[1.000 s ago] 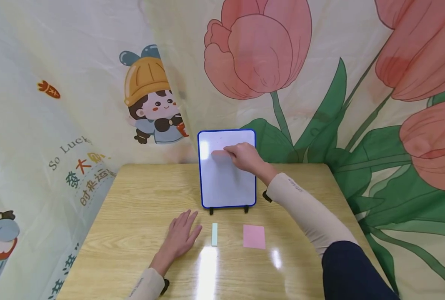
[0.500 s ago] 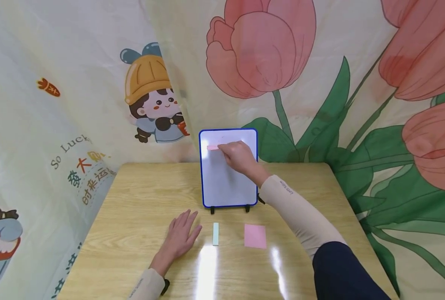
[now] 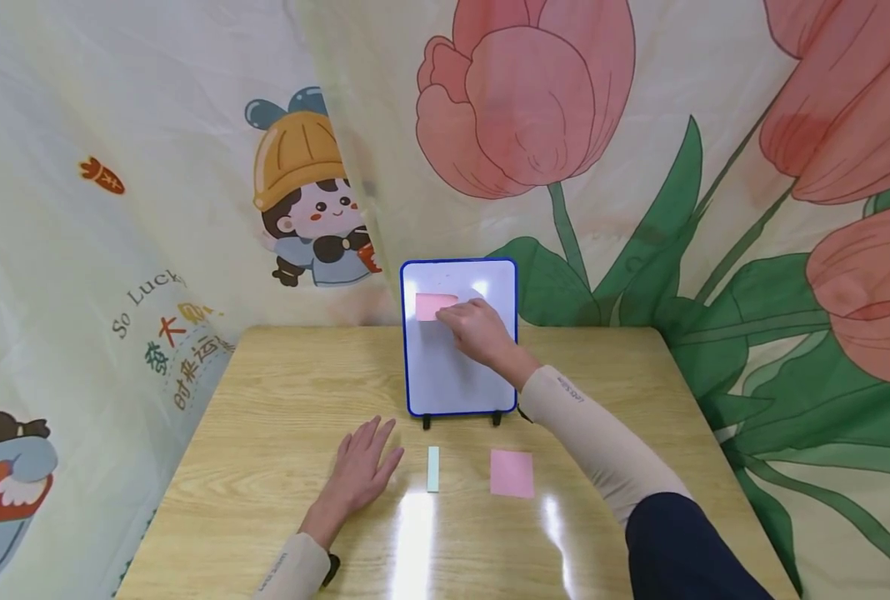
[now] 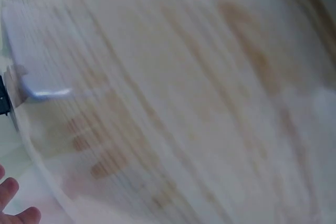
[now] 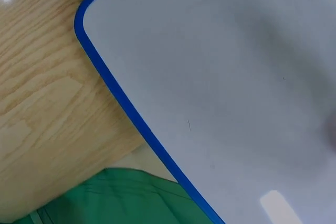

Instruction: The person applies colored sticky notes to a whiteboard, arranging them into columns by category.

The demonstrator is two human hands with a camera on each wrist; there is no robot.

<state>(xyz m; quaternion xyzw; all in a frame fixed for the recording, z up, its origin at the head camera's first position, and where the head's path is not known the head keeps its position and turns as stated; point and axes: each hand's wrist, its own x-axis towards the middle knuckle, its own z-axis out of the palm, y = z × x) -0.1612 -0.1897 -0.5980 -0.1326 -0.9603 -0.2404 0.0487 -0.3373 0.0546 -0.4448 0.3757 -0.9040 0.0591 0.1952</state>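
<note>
A small white board (image 3: 445, 375) with a blue rim stands upright on black feet. Against its upper left part lies a pink sticky note (image 3: 426, 307); its upper right edge looks slightly bent. My right hand (image 3: 482, 332) pinches the note near its lower right corner with curled fingers, which hide that corner. In the right wrist view, the board fills most of the picture and only a blurred fingertip (image 5: 332, 129) shows. My left hand (image 3: 361, 467) rests on the table with fingers spread, just left of a narrow pale green strip (image 3: 433, 469).
A second pink sticky note (image 3: 512, 473) lies on the wooden table (image 3: 280, 375) in front of the board. Behind the table hang printed cloths (image 3: 385, 167) with tulips and a cartoon figure. Bright reflections cross the tabletop.
My right hand has shifted left and slightly down on the board with the sticky note, which has turned from edge-on to facing the view. My left hand stays put.
</note>
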